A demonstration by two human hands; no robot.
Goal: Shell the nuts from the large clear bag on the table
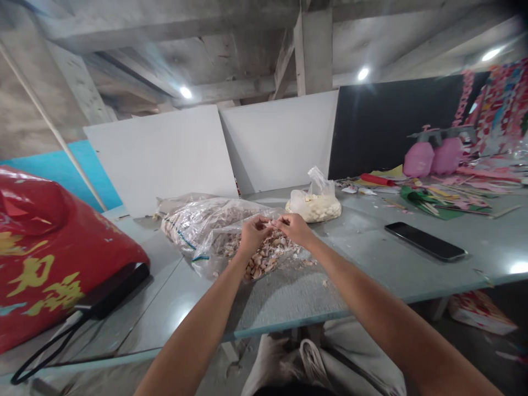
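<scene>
My left hand (254, 232) and my right hand (295, 227) meet fingertip to fingertip above a heap of garlic cloves and loose skins (264, 257). Both hands have their fingers pinched together around something small and pale, which looks like a garlic clove. The heap spills from the mouth of a large clear plastic bag (198, 217), which lies on the grey table to the left of my hands. Behind my right hand sits a smaller clear bag of peeled cloves (315, 204), its top twisted upward.
A red bag (66, 247) and a black strapped object (117, 290) occupy the table's left side. A phone (425, 241) lies at right; paper scraps (445, 201) and pink spray bottles (418, 159) are behind it. White boards (284, 140) stand along the back.
</scene>
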